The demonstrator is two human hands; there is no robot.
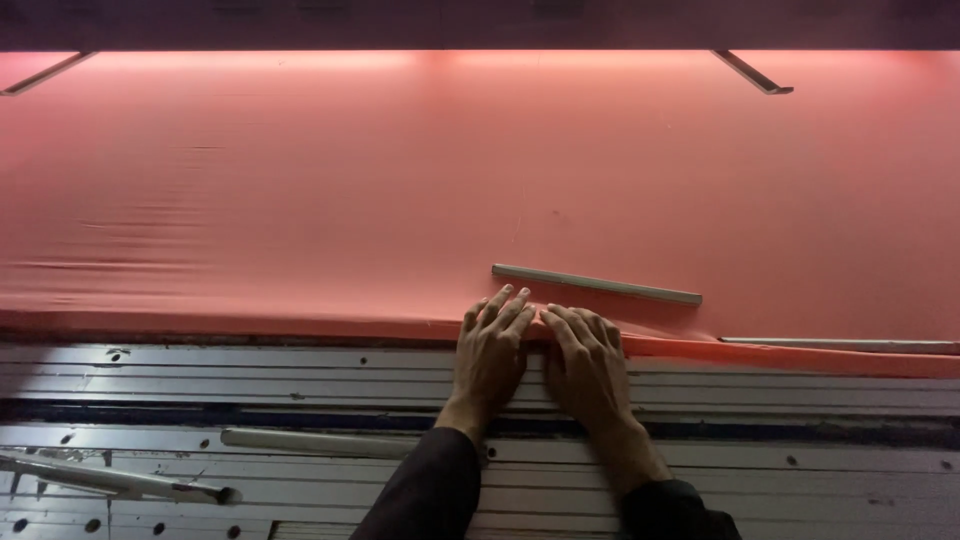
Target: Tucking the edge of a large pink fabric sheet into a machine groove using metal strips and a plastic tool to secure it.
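1. L hand (490,352) flat, fingers spread, pressing edge of pink fabric (400,190).
2. R hand (590,362) just beside it, also flat on the fabric edge, gripping nothing.
3. Pale bar (596,284) lies just beyond fingertips.
4. Metal table (250,385) under wrists.

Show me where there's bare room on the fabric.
Most of the pink fabric is bare, left and beyond the bar. It is crowded at the near edge, where both hands, left and right, press beside that bar.

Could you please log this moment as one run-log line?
left hand: flat on pink fabric edge | right hand: flat beside it | metal bar: on fabric
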